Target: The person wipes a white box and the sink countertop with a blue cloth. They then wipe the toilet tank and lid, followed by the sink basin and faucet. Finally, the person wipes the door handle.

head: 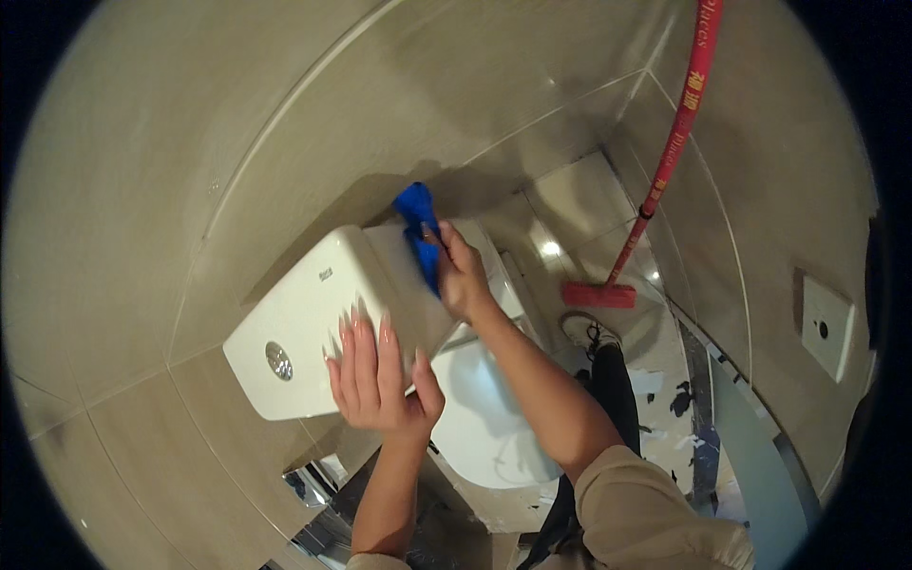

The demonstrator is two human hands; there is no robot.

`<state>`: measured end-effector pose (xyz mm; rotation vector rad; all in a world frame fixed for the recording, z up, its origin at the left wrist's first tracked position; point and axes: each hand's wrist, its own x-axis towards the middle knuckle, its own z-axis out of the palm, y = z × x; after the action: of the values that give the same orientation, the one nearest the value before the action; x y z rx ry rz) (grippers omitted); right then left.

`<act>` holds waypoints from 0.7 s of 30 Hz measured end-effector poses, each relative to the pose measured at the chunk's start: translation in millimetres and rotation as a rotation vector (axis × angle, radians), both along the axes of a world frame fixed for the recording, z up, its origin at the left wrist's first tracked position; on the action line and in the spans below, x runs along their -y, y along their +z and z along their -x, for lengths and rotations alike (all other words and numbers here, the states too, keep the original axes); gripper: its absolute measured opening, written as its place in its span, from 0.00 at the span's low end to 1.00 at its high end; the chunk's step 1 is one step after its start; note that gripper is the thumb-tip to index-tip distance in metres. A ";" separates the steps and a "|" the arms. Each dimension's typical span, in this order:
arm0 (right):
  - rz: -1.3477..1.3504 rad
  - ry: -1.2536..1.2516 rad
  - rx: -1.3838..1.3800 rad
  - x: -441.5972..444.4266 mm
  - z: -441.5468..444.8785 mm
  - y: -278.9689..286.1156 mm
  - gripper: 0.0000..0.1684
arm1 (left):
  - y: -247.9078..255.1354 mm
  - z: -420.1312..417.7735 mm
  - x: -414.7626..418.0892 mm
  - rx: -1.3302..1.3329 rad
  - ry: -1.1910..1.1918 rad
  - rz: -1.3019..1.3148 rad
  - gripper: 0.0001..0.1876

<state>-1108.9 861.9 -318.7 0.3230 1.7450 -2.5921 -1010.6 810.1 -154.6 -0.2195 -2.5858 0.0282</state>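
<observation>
My right hand (459, 274) grips a blue cloth (415, 206) against the side of a white toilet cistern (292, 313). Spread flat on the cistern's lid near its front edge is my left hand (381, 377), with nothing held in it. A round chrome flush button (278, 360) sits in the lid, to the left of my left hand. Below my hands lies the closed white toilet lid (484, 427), partly behind my right forearm.
A red broom or brush (598, 294) with a long red handle (662, 171) leans at the right wall. My shoe (588, 332) is beside it. Dark scraps (682, 399) and paper bits litter the tiled floor. A white wall box (826, 328) is at right; a chrome holder (311, 484) at lower left.
</observation>
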 end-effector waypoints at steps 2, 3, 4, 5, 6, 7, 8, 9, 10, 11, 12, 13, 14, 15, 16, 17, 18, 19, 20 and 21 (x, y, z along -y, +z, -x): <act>0.035 -0.124 0.031 7.1 25.2 -100.6 0.21 | -4.5 10.2 -12.7 -0.070 -0.106 0.070 0.21; 0.037 -0.046 0.099 1.2 23.6 -117.5 0.22 | -7.6 9.6 -8.8 -0.096 -0.124 0.114 0.20; 0.031 0.031 0.166 -9.2 22.5 -126.4 0.24 | -10.2 11.1 -4.4 -0.115 -0.157 0.114 0.19; -0.064 0.077 0.236 -17.4 18.4 -132.5 0.27 | -14.9 12.7 -1.7 -0.135 -0.165 0.114 0.20; -0.087 0.137 0.325 -20.4 8.4 -129.7 0.29 | -17.4 10.7 0.9 -0.145 -0.173 0.112 0.20; -0.110 0.201 0.413 -25.9 -0.1 -122.6 0.31 | -17.0 9.0 3.0 -0.131 -0.181 0.135 0.21; -0.119 0.203 0.391 -23.3 -13.3 -110.5 0.31 | -16.5 7.9 5.1 -0.116 -0.196 0.159 0.22; -0.121 0.203 0.302 -14.5 -31.3 -72.6 0.31 | -15.0 4.0 6.3 -0.102 -0.148 0.170 0.22; -0.092 0.175 0.138 -9.3 -51.4 -24.8 0.32 | -15.1 1.4 8.8 -0.105 -0.136 0.170 0.22; -0.098 0.149 -0.050 -16.8 -62.7 22.7 0.32 | -14.8 2.1 9.4 -0.111 -0.138 0.167 0.22; -0.121 0.126 -0.196 -27.1 -65.1 63.0 0.33 | -13.3 -0.3 11.9 -0.072 -0.128 0.186 0.22; -0.234 0.127 -0.263 -33.4 -57.8 75.8 0.34 | -13.1 0.2 8.1 -0.066 -0.137 0.161 0.21; -0.345 0.122 -0.328 -38.6 -51.1 88.0 0.35 | -13.4 0.0 5.2 -0.059 -0.144 0.137 0.20; -0.329 0.123 -0.350 -39.5 -35.5 69.4 0.36 | -7.8 2.4 0.7 -0.023 -0.159 0.169 0.19; -0.378 0.117 -0.437 -37.0 -22.5 44.7 0.34 | -5.0 -0.6 0.4 0.008 -0.160 0.198 0.18; -0.478 0.084 -0.506 -32.6 -9.3 7.4 0.33 | -6.8 -0.1 0.4 -0.008 -0.193 0.186 0.18; -0.522 0.075 -0.496 -27.4 0.8 -29.8 0.32 | -9.0 1.4 1.8 -0.023 -0.224 0.177 0.19; -0.548 0.068 -0.472 -20.9 6.7 -66.0 0.31 | -12.3 5.0 3.0 -0.045 -0.258 0.169 0.19; -0.439 0.106 -0.274 -17.2 9.0 -97.5 0.30 | -11.7 -0.4 5.9 -0.021 -0.226 0.225 0.22; -0.313 0.122 -0.067 -13.6 11.4 -127.3 0.30 | -10.7 -6.3 8.6 0.001 -0.195 0.283 0.26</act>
<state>-1120.3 875.5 -446.1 0.1248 2.1221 -2.2700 -1004.3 801.6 -165.3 -0.5745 -2.5424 0.3242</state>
